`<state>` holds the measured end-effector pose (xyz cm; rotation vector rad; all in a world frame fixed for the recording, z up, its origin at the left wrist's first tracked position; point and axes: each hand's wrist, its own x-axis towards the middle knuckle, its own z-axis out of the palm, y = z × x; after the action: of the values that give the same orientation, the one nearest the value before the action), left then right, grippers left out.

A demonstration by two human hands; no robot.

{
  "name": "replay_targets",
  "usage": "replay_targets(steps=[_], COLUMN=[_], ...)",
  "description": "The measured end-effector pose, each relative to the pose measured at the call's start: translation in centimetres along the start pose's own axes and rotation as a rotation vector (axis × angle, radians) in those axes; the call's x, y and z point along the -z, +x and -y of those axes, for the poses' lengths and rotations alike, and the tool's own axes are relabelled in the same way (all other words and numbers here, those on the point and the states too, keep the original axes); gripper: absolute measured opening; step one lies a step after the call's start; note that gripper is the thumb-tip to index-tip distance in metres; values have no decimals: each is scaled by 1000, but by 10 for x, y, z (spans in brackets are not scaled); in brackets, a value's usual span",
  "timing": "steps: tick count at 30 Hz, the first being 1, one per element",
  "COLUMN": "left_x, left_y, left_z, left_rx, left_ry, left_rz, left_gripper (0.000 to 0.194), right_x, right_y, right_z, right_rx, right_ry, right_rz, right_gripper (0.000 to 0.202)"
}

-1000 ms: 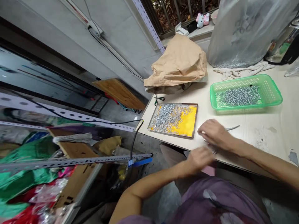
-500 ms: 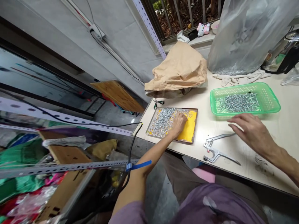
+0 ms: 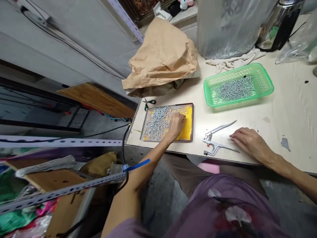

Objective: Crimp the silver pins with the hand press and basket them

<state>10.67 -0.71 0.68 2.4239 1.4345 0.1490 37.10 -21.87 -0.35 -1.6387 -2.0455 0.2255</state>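
My left hand [image 3: 177, 125] is in a shallow tray [image 3: 193, 122] with a yellow bottom, its fingers curled down among small silvery screw-like pieces [image 3: 158, 122]. Whatever its fingertips pinch is hidden. Most of the pieces are heaped on the tray's left side, while yellow shows at its right. My right hand [image 3: 252, 143] rests on the table, fingers stretched out and holding nothing. Just left of its fingertips lie silvery snap-fastener pliers [image 3: 218, 145] with their handles spread. Behind them stands a green plastic basket [image 3: 266, 77] with more metal pieces inside.
A crumpled brown paper bag [image 3: 163, 56] sits behind the tray, with green-handled scissors [image 3: 148, 103] near its corner. At the back are a large clear plastic bag [image 3: 223, 29], a cloth [image 3: 232, 61] and an electric kettle [image 3: 279, 26]. A perforated metal rail [image 3: 74, 188] runs along the left.
The view has shifted right and down. My right hand has come down from near the basket onto the table beside the pliers. My left hand stays in the tray.
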Motion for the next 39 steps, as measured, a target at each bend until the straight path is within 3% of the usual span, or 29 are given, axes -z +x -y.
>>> replay_targets(steps=[2,5,8,11,21,27,30,35,39], left_x=[-1,-11,-24,-30,-30,-24,-23,-26,-28], left_y=[-22,-56,-77,-82,-82,-78,-78,-81,-83], left_z=[-20,-47,-62,-65,-70,-72,-72,-71,-70], left_rx=[89,228,365,465,535,554,568,579,570], left_ry=[-285,-629,-743,-758,-703,-660,-667,-669,-676], left_rz=[102,361,489,553,603,723,727,704,699], left_gripper=[16,25,29,28,21,20,21,27,28], right_x=[-3,-9,-14,-17,-20,-17,-14,-11,-15], right_y=[-5,-13,-19,-23,-27,-27,-20,5,16], right_z=[0,0,2,4,5,6,-2,-28,-36], right_rx=[-14,-27,-36,-49,-70,-66,-60,12,86], right_ry=[11,35,47,50,67,28,-19,-148,-162], right_rz=[-1,13,49,68,71,110,118,191,297], right_gripper=[30,28,26,27,30,34,34,92,107])
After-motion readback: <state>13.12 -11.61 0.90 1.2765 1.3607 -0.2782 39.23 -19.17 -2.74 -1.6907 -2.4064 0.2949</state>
